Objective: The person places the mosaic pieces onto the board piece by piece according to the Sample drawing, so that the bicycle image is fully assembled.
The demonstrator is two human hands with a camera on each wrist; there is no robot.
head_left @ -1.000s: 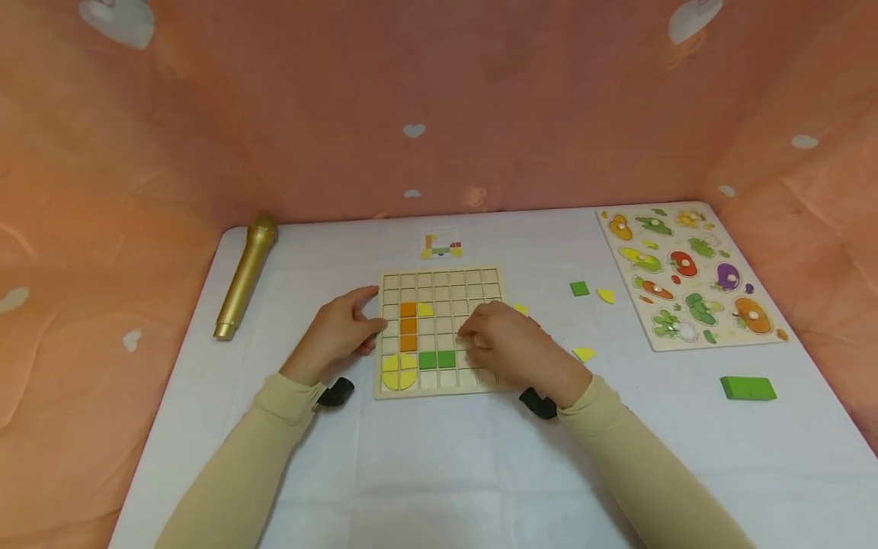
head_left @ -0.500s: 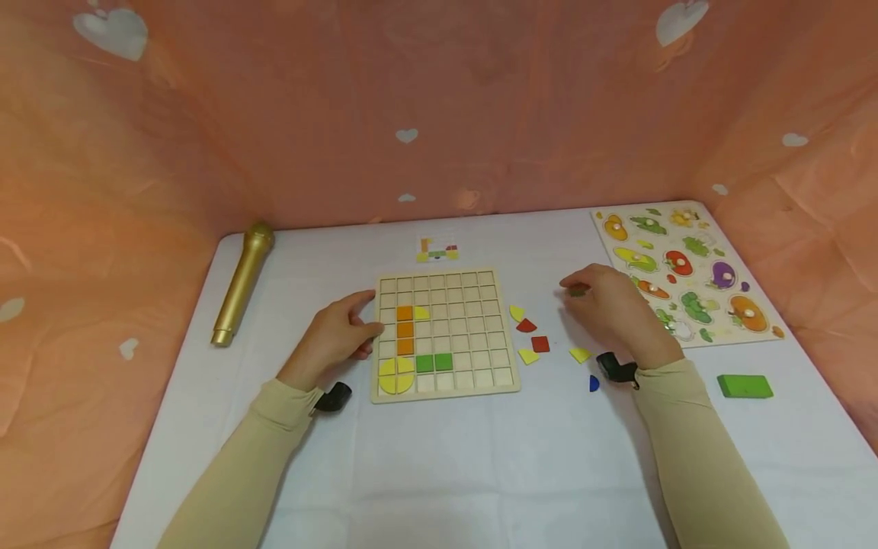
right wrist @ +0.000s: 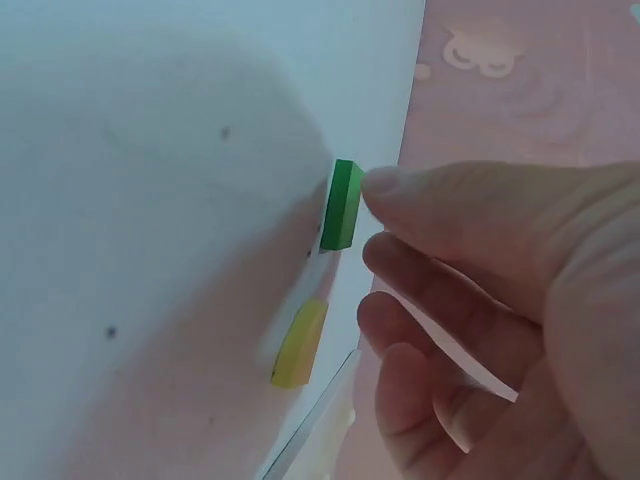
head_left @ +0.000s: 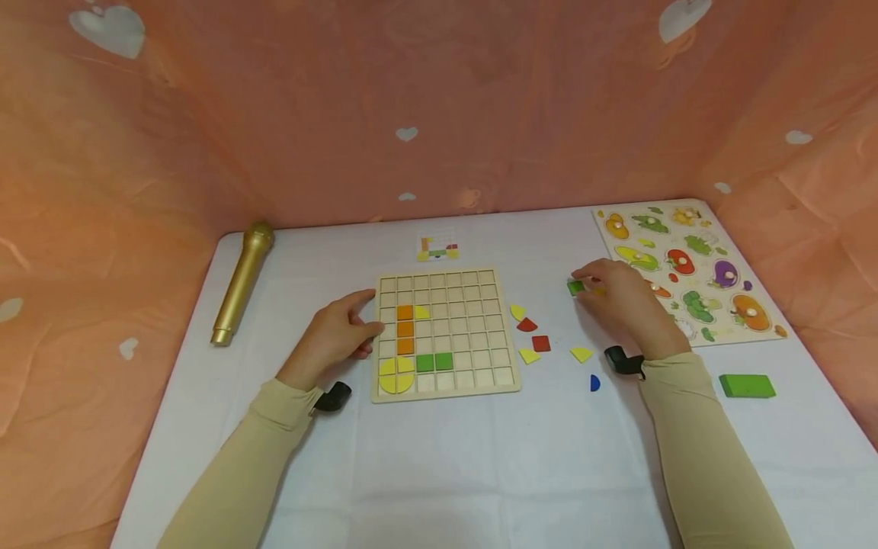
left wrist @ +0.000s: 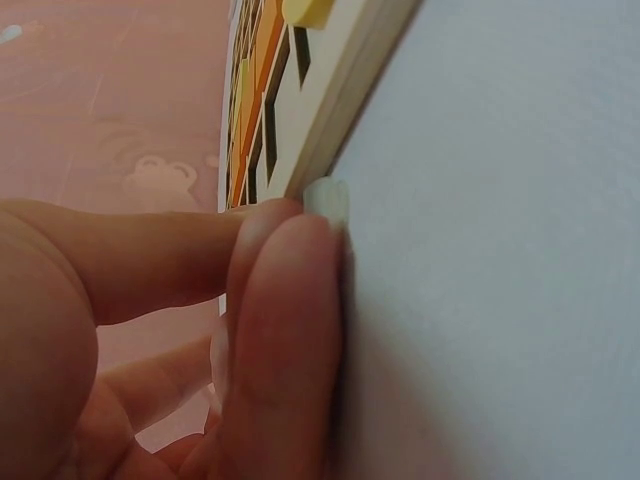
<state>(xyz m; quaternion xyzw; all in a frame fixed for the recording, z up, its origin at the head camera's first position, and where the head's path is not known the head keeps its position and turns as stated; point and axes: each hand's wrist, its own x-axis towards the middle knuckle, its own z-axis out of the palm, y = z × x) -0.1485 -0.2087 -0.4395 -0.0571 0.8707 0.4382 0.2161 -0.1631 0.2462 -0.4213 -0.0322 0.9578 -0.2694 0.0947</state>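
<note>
A green square tile (head_left: pixel 574 287) lies on the white tablecloth (head_left: pixel 439 457), well to the right of the grid board. The right hand (head_left: pixel 620 301) is at it with fingers parted and loosely bent, unclosed; one fingertip is just beside the tile, though whether it touches cannot be told. A yellow piece (right wrist: pixel 300 343) lies near the tile, partly under that hand in the head view.

The left hand (head_left: pixel 332 334) rests against the left edge of the wooden grid board (head_left: pixel 459 328), forefinger and thumb spread along the rim in a relaxed touch. On the board, three orange squares (head_left: pixel 405 329) form a column with a yellow quarter-circle (head_left: pixel 421 313) right of the top one. Four yellow quarters (head_left: pixel 389 383) make a disc in the near left corner, and two green squares (head_left: pixel 425 363) sit to its right.

Between the board and the right hand's side lie a red quarter-circle (head_left: pixel 527 325), a red square (head_left: pixel 541 344), loose yellow quarters (head_left: pixel 581 354) and a blue half-circle (head_left: pixel 594 383). Beyond the board is a pattern card (head_left: pixel 437 246). Farther right are a vegetable peg puzzle (head_left: pixel 734 337) and a green block (head_left: pixel 748 386); far left, a gold microphone (head_left: pixel 242 286). An orange backdrop (head_left: pixel 439 168) with pale hearts hangs behind.
</note>
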